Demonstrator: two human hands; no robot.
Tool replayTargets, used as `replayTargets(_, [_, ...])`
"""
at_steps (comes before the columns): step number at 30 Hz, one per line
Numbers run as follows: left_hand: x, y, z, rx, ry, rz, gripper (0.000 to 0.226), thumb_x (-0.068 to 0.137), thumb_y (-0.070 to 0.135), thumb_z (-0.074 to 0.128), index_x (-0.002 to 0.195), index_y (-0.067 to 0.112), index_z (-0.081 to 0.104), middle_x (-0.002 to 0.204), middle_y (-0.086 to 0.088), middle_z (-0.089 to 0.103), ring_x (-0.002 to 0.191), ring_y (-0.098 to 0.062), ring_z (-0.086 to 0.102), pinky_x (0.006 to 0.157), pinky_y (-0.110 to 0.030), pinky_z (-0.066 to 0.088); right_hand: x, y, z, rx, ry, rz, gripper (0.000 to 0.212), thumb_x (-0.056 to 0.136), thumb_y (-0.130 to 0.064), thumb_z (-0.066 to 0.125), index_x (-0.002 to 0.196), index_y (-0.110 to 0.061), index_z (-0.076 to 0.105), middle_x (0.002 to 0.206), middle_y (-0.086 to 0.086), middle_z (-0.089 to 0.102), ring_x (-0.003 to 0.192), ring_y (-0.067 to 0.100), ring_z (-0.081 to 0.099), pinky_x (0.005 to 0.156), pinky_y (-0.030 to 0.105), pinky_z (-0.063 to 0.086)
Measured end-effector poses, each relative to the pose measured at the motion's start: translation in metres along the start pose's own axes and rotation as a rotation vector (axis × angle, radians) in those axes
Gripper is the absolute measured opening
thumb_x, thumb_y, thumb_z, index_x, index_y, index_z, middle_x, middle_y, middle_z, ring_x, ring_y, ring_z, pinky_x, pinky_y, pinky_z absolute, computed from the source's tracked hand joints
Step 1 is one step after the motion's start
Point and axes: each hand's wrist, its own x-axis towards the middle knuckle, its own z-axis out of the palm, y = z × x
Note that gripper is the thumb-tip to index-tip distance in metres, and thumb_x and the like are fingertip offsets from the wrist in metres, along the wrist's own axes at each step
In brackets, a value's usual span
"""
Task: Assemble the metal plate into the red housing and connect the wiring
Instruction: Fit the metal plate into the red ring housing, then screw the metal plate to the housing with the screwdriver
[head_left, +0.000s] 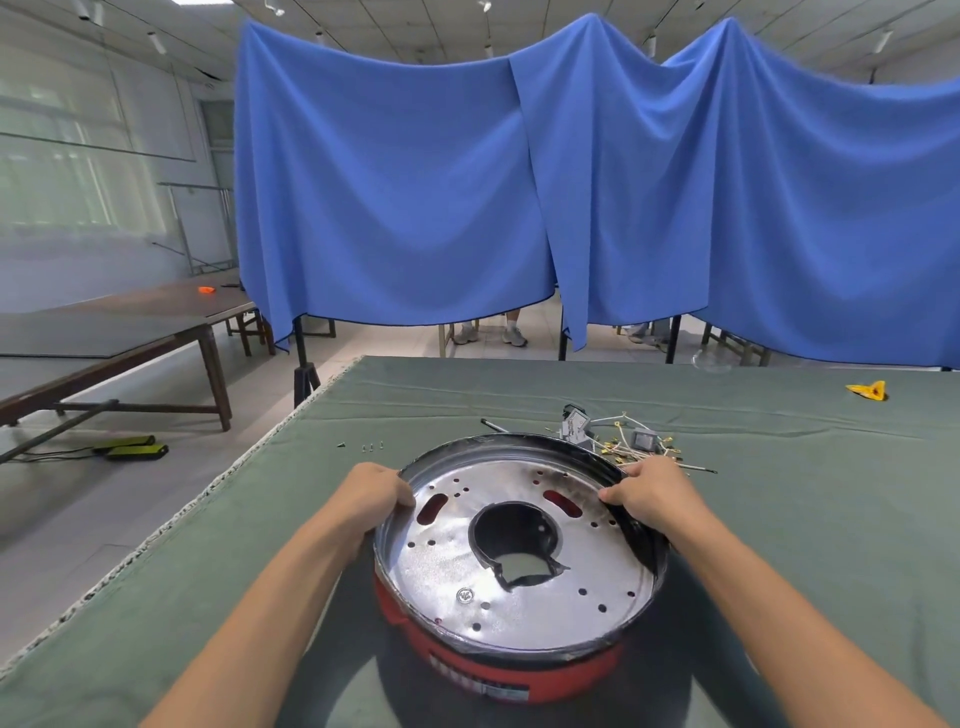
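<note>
A round shiny metal plate (447, 561) with a large centre hole and several small holes lies tilted on top of the red housing (498, 670), its far edge raised. My left hand (376, 491) grips the plate's left rim. My right hand (652, 493) grips its right rim, thumb over the dark edge. A tangle of white wires with yellow terminals and small grey parts (618, 441) lies on the cloth just behind the housing.
The table carries a green cloth (260, 545). A few small screws (371, 446) lie behind my left hand, a thin tool (493, 426) beside the wiring, a yellow object (867, 389) at far right. Blue curtains hang beyond; the table's left edge drops to the floor.
</note>
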Motion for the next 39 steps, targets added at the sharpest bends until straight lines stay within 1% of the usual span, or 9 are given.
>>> replayTargets(4, [0.001, -0.001, -0.002, 0.002, -0.028, -0.029, 0.022, 0.076, 0.0, 0.061, 0.056, 0.007, 0.054, 0.075, -0.01, 0.049, 0.067, -0.024, 0.046, 0.065, -0.032, 0.034, 0.0, -0.003, -0.002, -0.082, -0.004, -0.01, 0.03, 0.083, -0.019, 0.069, 0.062, -0.013, 0.049, 0.053, 0.002, 0.042, 0.055, 0.019, 0.04, 0.05, 0.028, 0.027])
replayTargets(7, [0.003, 0.001, -0.008, -0.015, -0.126, -0.055, 0.025, 0.084, 0.027, 0.064, 0.098, 0.007, 0.068, 0.101, -0.007, 0.059, 0.092, -0.026, 0.057, 0.081, -0.036, 0.043, 0.001, -0.007, -0.003, -0.165, -0.017, -0.025, 0.035, 0.081, -0.021, 0.065, 0.057, -0.013, 0.041, 0.055, 0.003, 0.041, 0.053, 0.02, 0.038, 0.049, 0.027, 0.026])
replayTargets(10, [0.01, 0.003, -0.016, -0.066, -0.142, -0.08, 0.043, 0.086, 0.046, 0.058, 0.089, 0.004, 0.069, 0.077, -0.009, 0.067, 0.062, -0.021, 0.06, 0.061, -0.03, 0.048, 0.004, -0.013, -0.006, -0.246, 0.019, -0.068, 0.033, 0.083, -0.035, 0.063, 0.063, -0.009, 0.056, 0.059, 0.003, 0.052, 0.059, 0.019, 0.049, 0.054, 0.027, 0.036])
replayTargets(13, [0.03, -0.003, -0.013, -0.129, 0.139, 0.017, 0.023, 0.09, 0.022, 0.059, 0.078, 0.003, 0.064, 0.073, -0.011, 0.062, 0.044, -0.015, 0.051, 0.042, -0.02, 0.041, 0.007, -0.021, -0.007, -0.329, 0.092, -0.133, 0.03, 0.086, -0.041, 0.059, 0.082, -0.013, 0.071, 0.074, 0.002, 0.068, 0.071, 0.02, 0.06, 0.061, 0.029, 0.044])
replayTargets(17, [0.07, -0.027, -0.011, 0.379, 0.368, 0.174, 0.026, 0.09, 0.017, 0.05, 0.112, 0.016, 0.064, 0.108, -0.009, 0.067, 0.093, -0.028, 0.064, 0.083, -0.037, 0.051, 0.016, -0.035, -0.001, -0.365, 0.144, -0.224, 0.033, 0.089, -0.045, 0.056, 0.084, -0.016, 0.072, 0.083, 0.002, 0.071, 0.069, 0.019, 0.056, 0.059, 0.029, 0.04])
replayTargets(20, [0.102, -0.036, -0.005, 0.651, 0.417, 0.241, 0.035, 0.096, 0.027, 0.044, 0.13, 0.022, 0.052, 0.122, -0.007, 0.057, 0.104, -0.031, 0.059, 0.085, -0.039, 0.044, 0.028, -0.042, 0.004, -0.369, 0.147, -0.254, 0.034, 0.09, -0.051, 0.053, 0.084, -0.022, 0.07, 0.083, -0.002, 0.069, 0.07, 0.018, 0.054, 0.059, 0.029, 0.037])
replayTargets(30, [0.151, -0.031, 0.007, 0.856, 0.465, 0.333, 0.025, 0.095, 0.024, 0.045, 0.094, 0.014, 0.068, 0.102, -0.008, 0.06, 0.09, -0.035, 0.06, 0.072, -0.036, 0.043, 0.095, -0.059, 0.017, -0.482, -0.103, -0.279, 0.013, 0.087, -0.033, 0.061, 0.085, -0.026, 0.072, 0.091, -0.002, 0.07, 0.083, 0.018, 0.062, 0.073, 0.028, 0.05])
replayTargets(36, [0.144, -0.035, 0.001, 0.603, 0.5, 0.246, 0.027, 0.089, 0.022, 0.055, 0.113, 0.015, 0.065, 0.117, -0.007, 0.064, 0.108, -0.031, 0.058, 0.084, -0.035, 0.044, 0.115, -0.071, 0.024, -0.679, -0.292, -0.248, 0.016, 0.086, -0.027, 0.06, 0.092, -0.021, 0.073, 0.068, 0.0, 0.065, 0.044, 0.009, 0.05, 0.037, 0.013, 0.037])
replayTargets(39, [0.14, -0.035, 0.0, 0.64, 0.496, 0.241, 0.022, 0.088, 0.019, 0.054, 0.103, 0.013, 0.068, 0.112, -0.009, 0.064, 0.102, -0.033, 0.059, 0.079, -0.035, 0.045, 0.119, -0.074, 0.024, -0.734, -0.351, -0.22, 0.02, 0.086, -0.014, 0.056, 0.097, -0.012, 0.073, 0.054, -0.001, 0.054, 0.04, 0.01, 0.044, 0.028, 0.008, 0.025])
